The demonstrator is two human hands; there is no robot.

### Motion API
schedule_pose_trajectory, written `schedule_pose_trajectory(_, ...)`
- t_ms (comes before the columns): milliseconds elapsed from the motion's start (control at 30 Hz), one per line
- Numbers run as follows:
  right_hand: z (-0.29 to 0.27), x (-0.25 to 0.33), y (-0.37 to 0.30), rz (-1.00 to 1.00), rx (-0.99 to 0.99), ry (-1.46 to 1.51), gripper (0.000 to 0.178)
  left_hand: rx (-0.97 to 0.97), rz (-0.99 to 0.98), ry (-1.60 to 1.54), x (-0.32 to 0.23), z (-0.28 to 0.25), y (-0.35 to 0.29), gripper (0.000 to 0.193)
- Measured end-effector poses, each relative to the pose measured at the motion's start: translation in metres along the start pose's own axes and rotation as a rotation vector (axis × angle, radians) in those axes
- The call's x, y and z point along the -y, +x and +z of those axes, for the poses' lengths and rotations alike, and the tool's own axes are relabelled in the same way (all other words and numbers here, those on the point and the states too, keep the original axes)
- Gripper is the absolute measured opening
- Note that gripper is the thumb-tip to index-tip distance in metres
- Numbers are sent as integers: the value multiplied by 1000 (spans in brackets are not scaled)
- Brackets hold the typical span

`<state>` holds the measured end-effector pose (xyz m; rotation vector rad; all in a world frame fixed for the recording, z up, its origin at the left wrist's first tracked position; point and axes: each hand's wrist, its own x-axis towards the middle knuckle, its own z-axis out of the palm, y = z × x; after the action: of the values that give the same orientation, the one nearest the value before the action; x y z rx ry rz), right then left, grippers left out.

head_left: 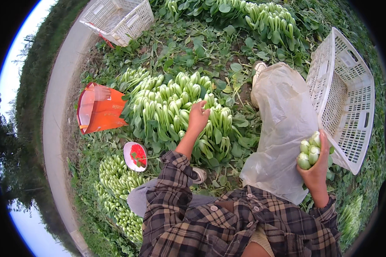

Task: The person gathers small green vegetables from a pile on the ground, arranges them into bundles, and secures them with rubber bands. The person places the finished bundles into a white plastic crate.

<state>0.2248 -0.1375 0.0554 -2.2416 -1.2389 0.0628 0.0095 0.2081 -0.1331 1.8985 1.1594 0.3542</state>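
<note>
Evidently the sorting of the greens [171, 96] is only partway along, judging by how much lies loose. Taking the view as a clock face, the main heap sits just off the centre toward 11 o'clock, its pale bases turned up. One cluster [314, 153] of a few heads is gathered at about 3:30, where the fingers of the right hand [316, 177] are closed round it, bases facing up. The left hand [198, 116] is over the heap near the centre, fingers parted and thumb apart, with no head visible between them; whether they touch the heads below cannot be told.

Much seems left: besides the main heap, a second heap [118, 182] lies between 7 and 8 o'clock, a row [272, 23] at 1 o'clock, and more greens at 4 o'clock.

A white crate [360, 107] stands tilted toward 3 o'clock, just beside the right hand, its lattice bottom showing. Another crate [135, 25] is at 11 o'clock, an orange bag [103, 115] between 9 and 10, and a bowl [128, 155] of small red pieces at 8. A plastic sheet [283, 98] over the right leg stands in the way between main heap and nearer crate.
</note>
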Motion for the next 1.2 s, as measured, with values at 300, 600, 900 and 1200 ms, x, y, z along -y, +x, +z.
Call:
schedule_pose_trajectory(300, -8, -2, 7, 141, 91, 99, 95, 124, -185, 1157, 94, -71, 79, 31)
schedule_pose_trajectory(600, -11, -7, 12, 204, 122, 126, 98, 80, -131, 589, 106, -95, 83, 44)
schedule_pose_trajectory(900, -4, -4, 10, 167, 88, 75, 101, -258, -114, -73, 96, -99, 119, 26)
schedule_pose_trajectory(1200, 1, 7, 13, 114, 100, 7, 104, 89, -67, 973, 64, 18, 155, 53)
